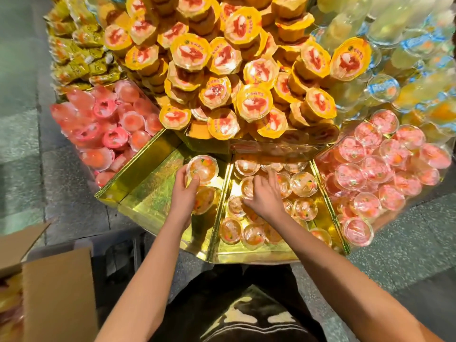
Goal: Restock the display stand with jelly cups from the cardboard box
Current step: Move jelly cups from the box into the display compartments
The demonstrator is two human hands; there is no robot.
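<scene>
1. Holding two cups (202,168) in the left hand (183,193), over the gold tray (148,193).
2. Resting the right hand (264,197) on cups in the next tray (259,256); cannot tell grip.
3. Box (56,292) low at left.

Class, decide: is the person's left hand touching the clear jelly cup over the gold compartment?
Touching. The head view shows the left hand gripping the clear jelly cup, thumb pressed on its rim.
</scene>
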